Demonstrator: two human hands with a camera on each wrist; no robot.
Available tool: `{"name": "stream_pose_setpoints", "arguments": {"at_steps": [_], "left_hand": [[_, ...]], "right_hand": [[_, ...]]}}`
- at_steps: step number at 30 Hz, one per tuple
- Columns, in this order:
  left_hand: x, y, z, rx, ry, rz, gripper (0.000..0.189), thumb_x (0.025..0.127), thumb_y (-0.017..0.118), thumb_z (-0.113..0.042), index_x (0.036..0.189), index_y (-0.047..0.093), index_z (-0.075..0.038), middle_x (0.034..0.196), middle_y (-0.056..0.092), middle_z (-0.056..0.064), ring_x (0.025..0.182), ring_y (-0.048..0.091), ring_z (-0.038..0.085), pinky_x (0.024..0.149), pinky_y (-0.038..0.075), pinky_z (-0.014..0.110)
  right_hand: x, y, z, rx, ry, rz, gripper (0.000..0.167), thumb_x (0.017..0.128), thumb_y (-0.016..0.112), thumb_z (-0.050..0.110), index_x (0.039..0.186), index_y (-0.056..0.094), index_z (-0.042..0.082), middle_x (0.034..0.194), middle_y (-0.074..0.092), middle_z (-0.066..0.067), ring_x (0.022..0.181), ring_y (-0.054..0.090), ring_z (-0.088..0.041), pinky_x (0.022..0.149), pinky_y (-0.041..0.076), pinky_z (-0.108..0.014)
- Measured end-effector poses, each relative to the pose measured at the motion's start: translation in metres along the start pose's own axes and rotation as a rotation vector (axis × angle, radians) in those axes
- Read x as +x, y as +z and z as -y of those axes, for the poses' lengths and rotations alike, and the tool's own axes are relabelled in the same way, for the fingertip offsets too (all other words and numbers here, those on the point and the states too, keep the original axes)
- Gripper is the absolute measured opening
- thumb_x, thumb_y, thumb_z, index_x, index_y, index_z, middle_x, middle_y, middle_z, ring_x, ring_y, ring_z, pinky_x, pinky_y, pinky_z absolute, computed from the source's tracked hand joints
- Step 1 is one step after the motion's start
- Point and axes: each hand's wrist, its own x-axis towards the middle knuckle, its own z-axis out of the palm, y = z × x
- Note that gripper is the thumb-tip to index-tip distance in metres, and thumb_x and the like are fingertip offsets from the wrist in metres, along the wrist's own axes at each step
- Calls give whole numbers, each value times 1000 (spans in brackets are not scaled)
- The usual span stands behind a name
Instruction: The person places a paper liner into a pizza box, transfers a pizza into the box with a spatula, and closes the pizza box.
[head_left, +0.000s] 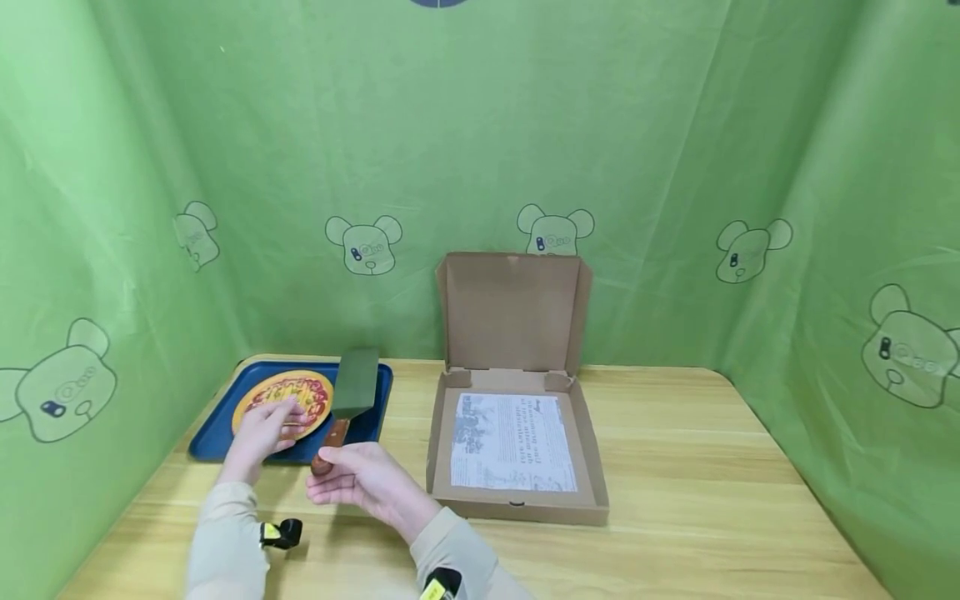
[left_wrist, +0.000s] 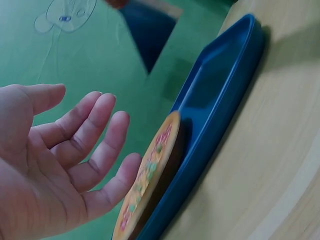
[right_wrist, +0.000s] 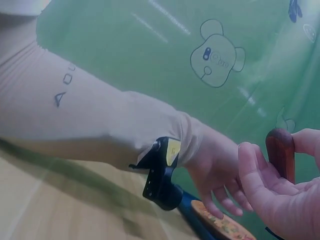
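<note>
A toy pizza [head_left: 315,389] with a yellow crust lies on the left part of a blue tray [head_left: 212,446]. My left hand [head_left: 264,429] is over the pizza's near side, fingers loosely bent and nothing in them; the left wrist view shows its bare palm [left_wrist: 55,165] beside the pizza [left_wrist: 150,175]. With my right hand [head_left: 375,487] I hold a wide metal pizza spatula [head_left: 356,383] by its wooden handle [head_left: 334,433]. The spatula's flat blade is raised over the tray's right side. In the right wrist view thumb and fingers pinch the handle [right_wrist: 281,152].
An open cardboard pizza box [head_left: 592,483] stands right of the tray, its lid [head_left: 513,312] upright at the back. Printed paper [head_left: 513,442] lines its bottom. Green curtains [head_left: 480,125] enclose the wooden table [head_left: 690,467] at the back and sides.
</note>
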Motion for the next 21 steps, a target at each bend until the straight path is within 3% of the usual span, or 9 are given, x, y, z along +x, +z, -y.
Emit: {"name": "stream_pose_setpoints", "arguments": {"at_steps": [6,11,15,20,21], "left_hand": [[3,20,-5,13,-26,93,58,102,44,-46,125,56,7,99,70,1,91,66,11,89,57,35],[5,33,-5,-40,-56,113,56,99,50,-46,123,59,3,98,67,-2,88,63,10,81,56,29],[7,39,-5,-142,-83,118,42,97,56,-45,112,64,-6,87,66,-6,83,61,9,75,54,27],[10,43,-4,-363,-98,140,18,98,58,-31,87,67,-19,78,68,-9,77,63,8,74,53,24],[11,43,-4,-400,-100,145,19,98,58,-29,84,67,-21,77,68,-10,75,62,7,74,51,24]], "right_hand": [[-2,-3,4,-4,-15,26,17,95,58,17,82,64,8,69,70,-2,66,69,-11,75,61,-30],[-3,-4,7,-11,-15,40,16,96,57,16,86,64,6,69,70,-2,66,69,-11,72,61,-27],[-4,-5,9,-29,-6,52,15,95,58,16,87,64,5,70,69,-2,65,69,-11,69,61,-25],[-5,-9,11,-103,13,56,12,94,60,15,87,64,5,71,69,-2,65,69,-12,69,61,-25],[-5,-10,11,-129,16,55,13,94,60,14,89,64,3,73,71,-9,65,69,-12,69,61,-27]]}}
